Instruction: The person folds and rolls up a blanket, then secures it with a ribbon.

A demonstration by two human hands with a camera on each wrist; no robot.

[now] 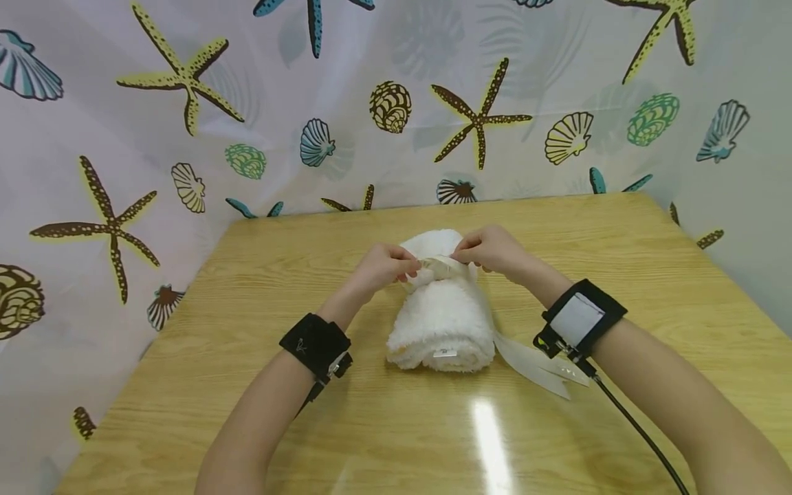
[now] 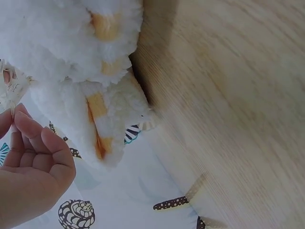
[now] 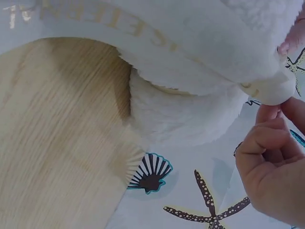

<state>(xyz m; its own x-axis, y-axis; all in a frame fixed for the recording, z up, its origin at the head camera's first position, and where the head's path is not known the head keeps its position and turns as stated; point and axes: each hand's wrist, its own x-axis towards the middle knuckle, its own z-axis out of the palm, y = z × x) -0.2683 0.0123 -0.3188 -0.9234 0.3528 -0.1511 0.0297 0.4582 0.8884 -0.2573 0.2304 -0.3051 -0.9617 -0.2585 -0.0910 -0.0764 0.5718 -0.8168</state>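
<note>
A rolled white fluffy towel (image 1: 442, 323) lies in the middle of the wooden table (image 1: 247, 385). A cream ribbon (image 1: 436, 267) with gold lettering crosses its top, and a loose end (image 1: 532, 364) trails off to the right on the table. My left hand (image 1: 386, 268) pinches the ribbon on the left side of the roll. My right hand (image 1: 489, 249) pinches it on the right side. In the left wrist view the curled fingers (image 2: 35, 162) sit beside the towel (image 2: 71, 52). The right wrist view shows the ribbon (image 3: 119, 24) over the towel (image 3: 190, 114), fingers (image 3: 271, 143) curled at its end.
A curtain (image 1: 309, 103) printed with starfish and shells hangs behind and to both sides of the table. Black wrist straps (image 1: 315, 344) sit on both arms, and a cable (image 1: 637, 433) runs from the right one.
</note>
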